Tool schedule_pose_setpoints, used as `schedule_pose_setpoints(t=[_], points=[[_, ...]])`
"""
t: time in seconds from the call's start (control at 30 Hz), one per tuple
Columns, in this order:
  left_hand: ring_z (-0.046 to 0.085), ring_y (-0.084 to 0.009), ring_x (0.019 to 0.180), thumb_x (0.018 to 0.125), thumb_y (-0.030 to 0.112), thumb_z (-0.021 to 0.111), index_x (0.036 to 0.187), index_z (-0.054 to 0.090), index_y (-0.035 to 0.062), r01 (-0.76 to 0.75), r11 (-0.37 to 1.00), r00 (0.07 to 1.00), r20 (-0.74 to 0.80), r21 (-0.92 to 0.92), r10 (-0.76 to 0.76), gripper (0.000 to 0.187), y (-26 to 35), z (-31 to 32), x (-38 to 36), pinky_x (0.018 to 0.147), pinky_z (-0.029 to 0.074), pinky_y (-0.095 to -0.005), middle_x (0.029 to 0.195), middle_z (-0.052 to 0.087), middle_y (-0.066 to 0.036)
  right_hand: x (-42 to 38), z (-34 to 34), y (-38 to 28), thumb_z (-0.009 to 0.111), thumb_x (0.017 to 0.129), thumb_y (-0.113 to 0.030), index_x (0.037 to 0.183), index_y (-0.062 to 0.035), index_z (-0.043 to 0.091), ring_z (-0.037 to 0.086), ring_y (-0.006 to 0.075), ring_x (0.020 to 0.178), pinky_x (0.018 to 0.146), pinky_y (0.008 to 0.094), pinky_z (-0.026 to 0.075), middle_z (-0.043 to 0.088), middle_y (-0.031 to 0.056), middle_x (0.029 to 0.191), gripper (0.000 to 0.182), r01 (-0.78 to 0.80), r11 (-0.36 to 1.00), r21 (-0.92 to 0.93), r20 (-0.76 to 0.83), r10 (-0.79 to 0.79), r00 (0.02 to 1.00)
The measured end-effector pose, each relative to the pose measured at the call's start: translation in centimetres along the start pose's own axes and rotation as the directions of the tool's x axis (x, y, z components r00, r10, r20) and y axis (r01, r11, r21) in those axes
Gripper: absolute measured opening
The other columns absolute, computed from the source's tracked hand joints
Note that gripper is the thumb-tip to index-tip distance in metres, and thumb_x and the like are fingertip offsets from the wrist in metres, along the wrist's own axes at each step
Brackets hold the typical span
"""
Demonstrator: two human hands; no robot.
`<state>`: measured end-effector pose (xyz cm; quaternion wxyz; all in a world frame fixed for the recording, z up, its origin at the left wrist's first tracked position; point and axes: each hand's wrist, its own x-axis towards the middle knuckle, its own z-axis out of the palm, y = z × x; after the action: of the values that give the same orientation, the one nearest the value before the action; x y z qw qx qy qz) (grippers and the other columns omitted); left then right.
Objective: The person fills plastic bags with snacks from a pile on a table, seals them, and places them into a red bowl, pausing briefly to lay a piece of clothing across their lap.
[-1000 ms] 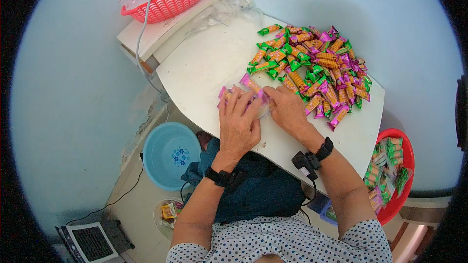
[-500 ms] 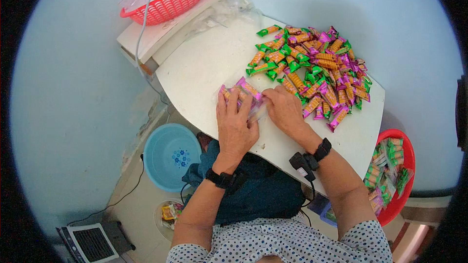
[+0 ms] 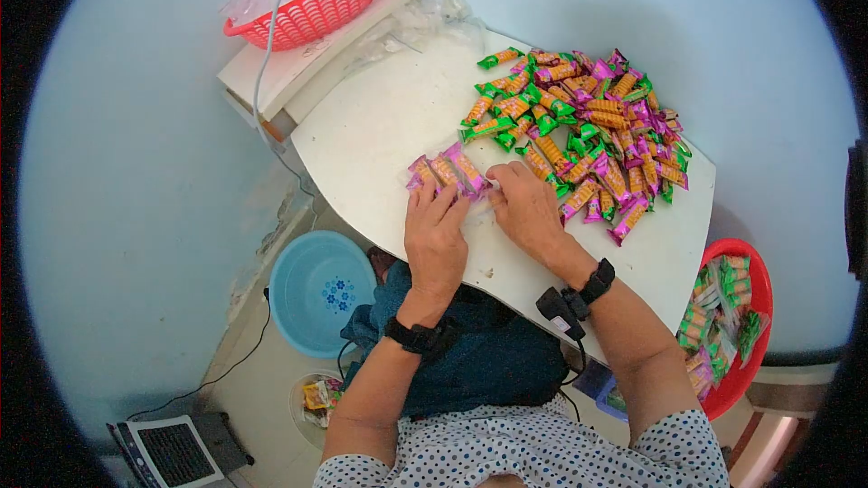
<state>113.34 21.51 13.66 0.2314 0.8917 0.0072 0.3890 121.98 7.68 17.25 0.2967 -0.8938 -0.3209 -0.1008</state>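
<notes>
Bag of snack packets (image 3: 447, 170) on the worktop (image 3: 362, 122); left hand (image 3: 436, 239) laid loosely over its near half; right hand (image 3: 527, 206), apart from left, pinched at its right edge. Beyond: heap of loose packets (image 3: 601, 117). Outermost: blue basin (image 3: 307, 307), red basket (image 3: 327, 11)

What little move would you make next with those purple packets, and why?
I'd probably draw the clear bag snug with the right hand: the plastic looks slack beside the purple packets, that hand seems to pinch its edge, and the left hand already rests against the packets.
</notes>
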Motion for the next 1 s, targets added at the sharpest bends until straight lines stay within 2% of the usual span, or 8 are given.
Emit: schedule_pose_setpoints(t=[0.13, 0.33, 0.43, 0.53, 0.63, 0.73, 0.83, 1.0], points=[[0.052, -0.0382, 0.124, 0.071, -0.004, 0.062, 0.105, 0.068, 0.0053, -0.001, 0.994, 0.999, -0.032, 0.112, 0.004, 0.035, 1.2, -1.2, 0.9, 0.105, 0.040, -0.0507, 0.124, 0.061, -0.018, 0.1, 0.1, 0.0, 0.063, 0.083, -0.005, 0.105, -0.0062, 0.062, 0.064, 0.0373, 0.084, 0.070, 0.0469, 0.052, 0.063, 0.0157, 0.096, 0.022, -0.012, 1.000, -0.001, 0.005, 0.012, 1.000], [0.052, -0.0391, 0.106, 0.065, -0.003, 0.063, 0.104, 0.066, 0.0024, 0.241, 0.968, 0.968, -0.091, 0.067, -0.234, 0.040, 2.1, -1.5, 1.1, 0.091, 0.044, -0.0479, 0.113, 0.056, -0.021, 0.3, 0.0, 0.0, 0.061, 0.085, -0.006, 0.110, -0.0057, 0.060, 0.063, 0.0402, 0.082, 0.070, 0.0494, 0.051, 0.063, 0.0180, 0.097, 0.024, -0.038, 0.999, -0.004, 0.040, 0.039, 0.998], [0.053, -0.0378, 0.100, 0.064, -0.006, 0.061, 0.102, 0.066, 0.0020, 0.201, 0.980, 0.976, -0.086, 0.006, -0.200, 0.039, 1.5, -1.0, 0.6, 0.088, 0.045, -0.0463, 0.105, 0.057, -0.019, 0.3, -0.4, -0.8, 0.061, 0.085, -0.006, 0.116, -0.0058, 0.056, 0.063, 0.0414, 0.083, 0.070, 0.0504, 0.051, 0.063, 0.0197, 0.097, 0.031, -0.065, 0.995, -0.080, 0.019, 0.067, 0.998], [0.053, -0.0370, 0.097, 0.064, -0.009, 0.058, 0.097, 0.067, 0.0024, 0.182, 0.983, 0.980, -0.081, -0.033, -0.185, 0.037, 1.3, -0.9, 0.4, 0.084, 0.046, -0.0449, 0.102, 0.057, -0.018, 0.2, -0.4, -0.8, 0.058, 0.087, -0.009, 0.113, -0.0031, 0.051, 0.066, 0.0385, 0.078, 0.064, 0.0496, 0.053, 0.063, 0.0199, 0.090, 0.027, 0.065, 0.992, -0.109, -0.047, -0.071, 0.996], [0.054, -0.0356, 0.093, 0.064, -0.011, 0.057, 0.092, 0.069, 0.0034, 0.177, 0.983, 0.978, -0.102, -0.054, -0.181, 0.034, 1.5, -1.0, 0.5, 0.083, 0.046, -0.0445, 0.095, 0.059, -0.015, 0.1, -0.4, -0.8, 0.062, 0.085, -0.007, 0.119, -0.0054, 0.053, 0.064, 0.0411, 0.084, 0.071, 0.0500, 0.052, 0.063, 0.0207, 0.095, 0.036, 0.014, 0.999, -0.034, 0.054, -0.012, 0.998], [0.055, -0.0340, 0.090, 0.064, -0.010, 0.057, 0.088, 0.070, 0.0042, 0.135, 0.989, 0.988, -0.080, 0.055, -0.130, 0.030, 1.6, -1.3, 0.5, 0.080, 0.046, -0.0433, 0.088, 0.059, -0.012, 0.2, 0.0, -0.3, 0.063, 0.084, -0.008, 0.118, -0.0045, 0.053, 0.064, 0.0404, 0.084, 0.072, 0.0491, 0.052, 0.064, 0.0197, 0.093, 0.036, 0.031, 0.997, -0.068, 0.103, -0.024, 0.994], [0.057, -0.0312, 0.086, 0.066, -0.007, 0.060, 0.085, 0.071, 0.0044, 0.144, 0.986, 0.990, -0.011, 0.086, -0.143, 0.024, 1.7, -1.6, 0.5, 0.075, 0.049, -0.0414, 0.086, 0.060, -0.010, 0.1, 0.0, -0.1, 0.063, 0.083, -0.008, 0.116, -0.0035, 0.054, 0.064, 0.0398, 0.083, 0.071, 0.0485, 0.052, 0.064, 0.0190, 0.092, 0.034, 0.044, 0.997, -0.063, 0.112, -0.037, 0.993], [0.058, -0.0281, 0.085, 0.072, -0.002, 0.063, 0.094, 0.070, 0.0063, 0.068, 0.987, 0.997, 0.018, 0.142, -0.072, 0.025, 1.6, -2.1, 0.4, 0.067, 0.052, -0.0369, 0.091, 0.058, -0.009, -0.1, -0.4, -0.1, 0.056, 0.084, -0.006, 0.098, -0.0026, 0.053, 0.067, 0.0367, 0.075, 0.065, 0.0471, 0.054, 0.063, 0.0169, 0.083, 0.015, 0.131, 0.988, -0.083, 0.053, -0.127, 0.990]])
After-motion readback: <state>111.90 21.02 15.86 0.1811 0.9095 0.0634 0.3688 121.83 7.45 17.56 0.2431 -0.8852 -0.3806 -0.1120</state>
